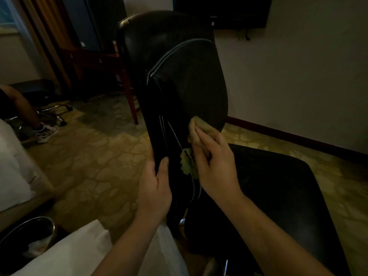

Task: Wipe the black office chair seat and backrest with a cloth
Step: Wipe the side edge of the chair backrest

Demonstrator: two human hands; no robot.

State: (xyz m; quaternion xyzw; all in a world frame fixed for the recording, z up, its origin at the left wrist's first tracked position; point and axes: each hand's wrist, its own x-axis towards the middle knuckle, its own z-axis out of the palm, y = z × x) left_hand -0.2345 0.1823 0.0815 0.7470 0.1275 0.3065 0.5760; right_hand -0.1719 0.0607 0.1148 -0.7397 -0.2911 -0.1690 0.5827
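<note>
— Grip check?
— Right hand (214, 166) pressing crumpled yellow-green cloth (196, 136) flat against tall black leather backrest (187, 92); left hand (156, 186) closed around its side edge, steadying it.
— Seat?
— Black padded seat (278, 196), right of backrest, bare.

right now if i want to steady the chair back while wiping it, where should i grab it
Probably the near side edge of the backrest, low down, coming from the left. It stands upright and edge-on to you, thin enough to pinch; the left hand already clamps it there, thumb in front. That leaves the front face to the right hand and cloth.
</note>
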